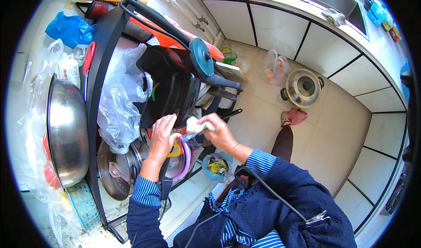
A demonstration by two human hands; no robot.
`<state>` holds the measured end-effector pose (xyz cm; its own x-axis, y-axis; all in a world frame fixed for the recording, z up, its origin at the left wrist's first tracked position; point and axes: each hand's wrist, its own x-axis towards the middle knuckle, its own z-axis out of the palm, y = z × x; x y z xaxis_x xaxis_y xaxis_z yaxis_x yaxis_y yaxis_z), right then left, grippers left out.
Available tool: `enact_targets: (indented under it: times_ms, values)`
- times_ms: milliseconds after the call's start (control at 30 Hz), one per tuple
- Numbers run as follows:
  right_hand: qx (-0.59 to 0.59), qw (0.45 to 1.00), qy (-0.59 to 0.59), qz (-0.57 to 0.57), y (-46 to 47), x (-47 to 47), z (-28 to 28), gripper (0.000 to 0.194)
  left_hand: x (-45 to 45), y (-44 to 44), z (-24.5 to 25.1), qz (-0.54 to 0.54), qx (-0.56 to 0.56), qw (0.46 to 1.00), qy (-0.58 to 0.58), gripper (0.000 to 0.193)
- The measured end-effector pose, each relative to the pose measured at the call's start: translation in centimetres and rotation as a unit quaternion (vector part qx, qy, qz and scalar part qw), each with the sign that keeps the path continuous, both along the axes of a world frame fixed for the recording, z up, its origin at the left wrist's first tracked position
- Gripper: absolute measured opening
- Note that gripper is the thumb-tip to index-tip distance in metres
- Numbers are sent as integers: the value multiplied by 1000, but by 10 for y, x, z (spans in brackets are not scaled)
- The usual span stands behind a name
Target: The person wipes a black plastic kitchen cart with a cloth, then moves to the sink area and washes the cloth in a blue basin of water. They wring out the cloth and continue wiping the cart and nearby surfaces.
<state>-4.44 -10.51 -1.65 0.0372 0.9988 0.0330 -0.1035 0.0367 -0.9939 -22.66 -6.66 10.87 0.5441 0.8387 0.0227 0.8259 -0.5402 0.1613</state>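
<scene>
My right hand (217, 132) grips a crumpled white cloth (198, 126), a little right of a large black pan or tray (174, 93) on the rack shelf. My left hand (162, 134) has its fingers spread, its fingertips at the lower edge of that black object; whether they press on it cannot be told. A clear plastic bag (120, 100) lies left of the black object. Below my left hand are a steel steamer insert with holes (113, 175), a purple-rimmed bowl (186, 159) and a yellow handle (175, 150).
A black metal rack (95, 83) holds a steel basin (69, 129), a blue bag (69, 30) and a teal basket (82, 205). On the tiled floor stand a lidded pot (303, 88), a bag (276, 68) and a small bin (215, 165). White cabinets (273, 27) line the far side.
</scene>
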Motion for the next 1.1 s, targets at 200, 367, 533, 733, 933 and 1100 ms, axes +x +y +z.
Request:
enact_targets:
  times_ms: [200, 367, 533, 733, 933, 1100]
  values:
    - [137, 975, 7, -175, 68, 25, 9, 45, 3, -8, -6, 59, 89, 994, 22, 51]
    - [124, 972, 15, -201, 44, -18, 4, 46, 0, -5, -14, 67, 96, 993, 31, 45]
    - [118, 980, -28, 156, -24, -32, -5, 37, -4, -6, -9, 57, 73, 996, -4, 41]
    - [180, 977, -67, -91, 10, 22, 23, 42, -33, -36, 4, 136, 100, 981, -95, 41]
    - [269, 938, -211, -56, 16, -29, 35, 53, -46, -79, -31, 279, -28, 915, -290, 33]
    - [181, 911, -195, 314, -31, -54, 7, 37, -65, -99, -39, 288, -103, 842, -446, 36]
